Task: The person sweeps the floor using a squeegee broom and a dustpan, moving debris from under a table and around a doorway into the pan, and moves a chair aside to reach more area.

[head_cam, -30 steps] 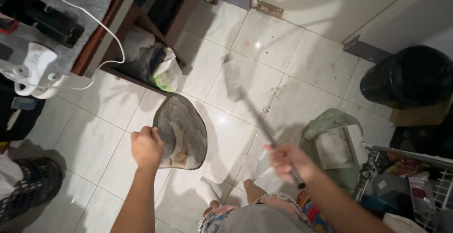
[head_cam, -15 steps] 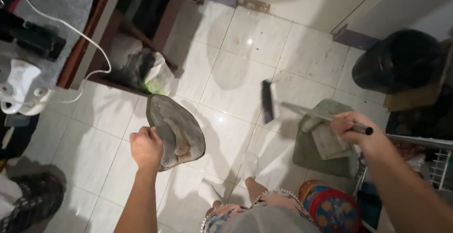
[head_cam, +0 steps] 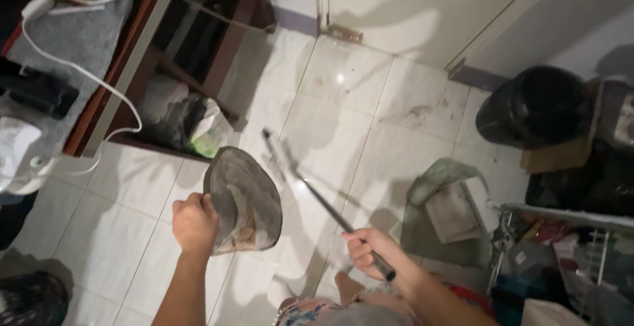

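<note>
Near bottom edge: person's patterned clothing and a foot on the white tile floor [head_cam: 422,108], partly blurred. Right hand [head_cam: 368,252] closed in a fist round the dark end of a broom handle [head_cam: 330,210]; handle runs up-left from the hand across the tiles, broom head [head_cam: 269,141] blurred by motion, just right of the dustpan's top edge, whether touching the floor can't tell. Left hand [head_cam: 194,222] also a closed fist, gripping the left rim of a dirty grey dustpan [head_cam: 243,199]; pan held tilted, open face toward camera, brownish debris low inside it. Pan is above the floor, between the two hands, closer to left.

Right of the right hand: green mat [head_cam: 429,227] with a pale cloth on it, then a wire rack [head_cam: 568,233] with mixed items at frame right. Left side: wooden shelf unit [head_cam: 132,68] with stuffed bags at its lowest level, white cable [head_cam: 79,75] draped over it. Farther: black bin [head_cam: 535,108] beside cardboard, far right. Farthest: white door [head_cam: 422,2] with a hinge plate at its base
</note>
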